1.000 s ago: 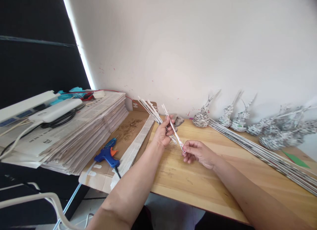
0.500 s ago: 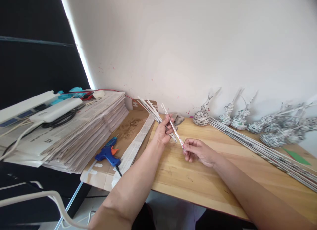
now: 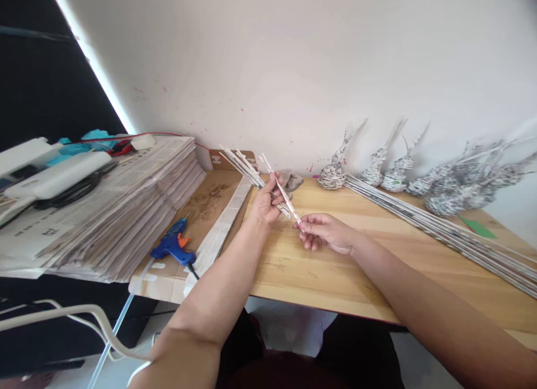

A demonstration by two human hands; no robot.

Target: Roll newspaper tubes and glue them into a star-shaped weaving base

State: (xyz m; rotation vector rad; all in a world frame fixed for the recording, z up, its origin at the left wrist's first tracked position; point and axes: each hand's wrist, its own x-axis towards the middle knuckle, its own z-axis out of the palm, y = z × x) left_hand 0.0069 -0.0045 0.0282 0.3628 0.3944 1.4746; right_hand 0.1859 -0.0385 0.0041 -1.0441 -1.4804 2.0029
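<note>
My left hand (image 3: pixel 268 200) is closed around a bundle of short rolled newspaper sticks (image 3: pixel 240 164), whose far ends fan out to the upper left. One paper stick (image 3: pixel 287 200) lies apart from the bundle and slants down to the right. Its upper part passes by my left fingers and its near end is pinched between the thumb and fingers of my right hand (image 3: pixel 321 231). Both hands are held above the wooden table (image 3: pixel 319 277). A crumpled grey cloth (image 3: pixel 292 180) lies just behind my left hand.
Several woven paper figures (image 3: pixel 333 175) stand along the wall, with long paper sticks (image 3: pixel 419 218) lying before them. At left are a tall newspaper stack (image 3: pixel 168 193) with a power strip on it, a blue glue gun (image 3: pixel 174 246) on cardboard (image 3: pixel 210 190), and a green piece (image 3: pixel 477 227) at far right.
The view has tilted down and turned a little right, so everything sits higher and further left. Both hands keep their hold on the paper sticks, in almost the same pose.
</note>
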